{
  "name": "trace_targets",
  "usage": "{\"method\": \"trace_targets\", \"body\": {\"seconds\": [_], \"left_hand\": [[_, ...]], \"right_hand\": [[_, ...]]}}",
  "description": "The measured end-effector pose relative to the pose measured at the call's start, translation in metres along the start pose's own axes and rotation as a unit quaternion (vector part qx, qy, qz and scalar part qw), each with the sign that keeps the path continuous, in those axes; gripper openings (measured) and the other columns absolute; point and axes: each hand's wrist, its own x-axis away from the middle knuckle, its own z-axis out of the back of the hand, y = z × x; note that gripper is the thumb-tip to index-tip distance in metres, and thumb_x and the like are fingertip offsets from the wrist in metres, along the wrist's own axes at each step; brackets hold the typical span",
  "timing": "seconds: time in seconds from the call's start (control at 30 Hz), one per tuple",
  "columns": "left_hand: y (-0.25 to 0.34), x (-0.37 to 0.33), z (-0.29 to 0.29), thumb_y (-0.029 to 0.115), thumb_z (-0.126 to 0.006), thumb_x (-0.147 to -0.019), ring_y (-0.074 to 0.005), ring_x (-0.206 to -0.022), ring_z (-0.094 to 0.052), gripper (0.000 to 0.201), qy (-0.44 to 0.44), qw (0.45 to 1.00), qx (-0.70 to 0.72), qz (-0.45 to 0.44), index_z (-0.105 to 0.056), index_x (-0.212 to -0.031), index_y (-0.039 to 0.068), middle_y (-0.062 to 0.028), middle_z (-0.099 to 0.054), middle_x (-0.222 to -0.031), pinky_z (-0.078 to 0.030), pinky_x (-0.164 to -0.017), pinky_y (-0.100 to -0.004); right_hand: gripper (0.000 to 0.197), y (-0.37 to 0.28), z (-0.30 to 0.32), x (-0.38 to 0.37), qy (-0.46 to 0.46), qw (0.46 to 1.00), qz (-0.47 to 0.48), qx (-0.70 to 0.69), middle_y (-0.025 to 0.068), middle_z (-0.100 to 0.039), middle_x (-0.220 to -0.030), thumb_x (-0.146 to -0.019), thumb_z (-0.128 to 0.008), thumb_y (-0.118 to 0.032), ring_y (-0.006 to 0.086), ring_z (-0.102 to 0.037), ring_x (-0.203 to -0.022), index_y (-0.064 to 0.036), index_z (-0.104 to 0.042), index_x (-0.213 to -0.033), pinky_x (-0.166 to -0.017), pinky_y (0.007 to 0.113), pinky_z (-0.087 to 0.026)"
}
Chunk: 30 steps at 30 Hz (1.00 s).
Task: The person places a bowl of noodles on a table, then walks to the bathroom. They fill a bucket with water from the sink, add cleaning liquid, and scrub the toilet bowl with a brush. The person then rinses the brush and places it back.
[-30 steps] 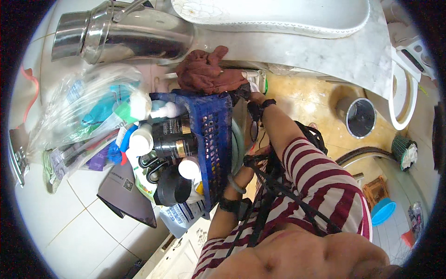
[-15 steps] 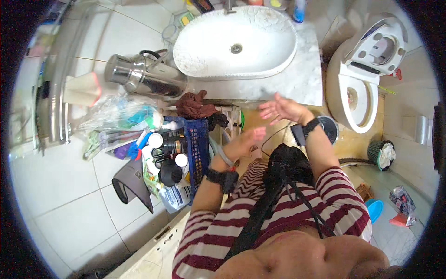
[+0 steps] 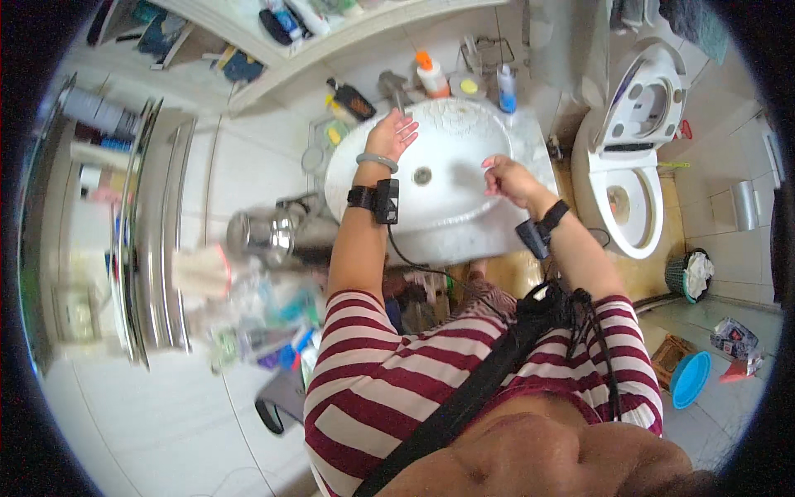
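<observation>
Nearest you is your own striped shirt (image 3: 389,364), with a black strap (image 3: 447,414) slanting across it. Both your forearms reach forward over the white sink (image 3: 451,203), each wearing a black wristband with a small box on it. Your left hand (image 3: 392,134) — the one with a grey bangle (image 3: 377,158) above its wristband — is over the left side of the bowl, palm up, its fingers loosely spread and holding nothing visible. Your right hand (image 3: 509,180) is over the right side of the bowl, well apart from the left, with its fingers partly curled; I cannot tell whether the fingertips meet or pinch anything.

The sink stands on a marble counter (image 3: 464,242), and its drain (image 3: 422,176) shows between your hands. To your left, a shiny metal jug (image 3: 273,234) lies on its side, blurred. Off to your right is the toilet (image 3: 590,178), lid raised. Just past your left fingertips is the tap (image 3: 392,86), at the sink's back edge. Near it stand a dark bottle (image 3: 354,103), a white bottle with an orange cap (image 3: 432,79) and, farther right, a blue bottle (image 3: 507,93). Farthest off — a pale shelf (image 3: 364,29) holding assorted items.
</observation>
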Motion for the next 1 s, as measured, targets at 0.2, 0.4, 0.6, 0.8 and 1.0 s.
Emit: {"method": "trace_targets", "body": {"seconds": [0.2,0.4,0.6,0.8,1.0], "left_hand": [[0.009,-0.137,0.036,0.023,-0.054,-0.076,-0.0308,-0.119,-0.021,0.074,0.064,0.986,0.138,0.071,-0.004,-0.126,0.002,-0.0194,-0.017,-0.128,-0.017,-0.098,-0.0399],[0.012,-0.172,0.032,0.019,-0.051,-0.076,-0.0327,-0.12,-0.017,0.075,0.037,0.941,0.324,0.088,0.001,-0.126,0.0,-0.0183,-0.008,-0.131,-0.02,-0.097,-0.0424],[0.013,-0.156,0.092,0.026,-0.044,-0.079,-0.033,-0.12,-0.017,0.064,-0.111,0.899,0.423,0.023,-0.011,-0.125,-0.005,-0.0212,-0.017,-0.128,-0.021,-0.097,-0.0425],[-0.079,-0.163,0.131,0.022,-0.045,-0.078,-0.0259,-0.096,-0.043,0.04,0.166,0.968,0.134,0.135,-0.038,-0.11,-0.002,-0.0156,-0.043,-0.108,-0.038,-0.077,-0.0358],[-0.103,-0.17,0.141,0.015,-0.044,-0.078,-0.0231,-0.076,-0.055,0.03,-0.004,0.978,0.044,0.206,-0.046,-0.103,0.0,-0.0092,-0.056,-0.09,-0.047,-0.064,-0.032]], "right_hand": [[0.017,0.003,-0.056,-0.103,0.086,0.978,-0.077,-0.172,0.0054,-0.045,-0.083,-0.079,-0.042,-0.007,0.0162,-0.048,-0.075,-0.0021,-0.042,-0.095,-0.073,0.03,-0.047],[0.007,0.039,-0.066,-0.197,0.166,0.956,-0.085,-0.226,0.0045,-0.045,-0.078,-0.081,-0.041,-0.008,0.0149,-0.048,-0.07,-0.0034,-0.046,-0.082,-0.068,0.027,-0.047],[0.014,0.115,-0.068,-0.299,0.136,0.972,-0.055,-0.185,0.0071,-0.047,-0.072,-0.085,-0.034,-0.011,0.0175,-0.05,-0.064,-0.0016,-0.042,-0.09,-0.061,0.028,-0.049],[0.027,0.172,-0.011,-0.35,0.144,0.86,0.259,0.416,0.0134,-0.056,-0.065,-0.075,-0.044,-0.025,0.0295,-0.054,-0.064,-0.0079,-0.058,-0.058,-0.06,0.038,-0.043],[0.017,0.126,-0.048,-0.326,0.086,0.834,0.152,0.523,0.0108,-0.058,-0.067,-0.064,-0.051,-0.022,0.0275,-0.057,-0.064,-0.0086,-0.061,-0.062,-0.057,0.037,-0.044]]}}
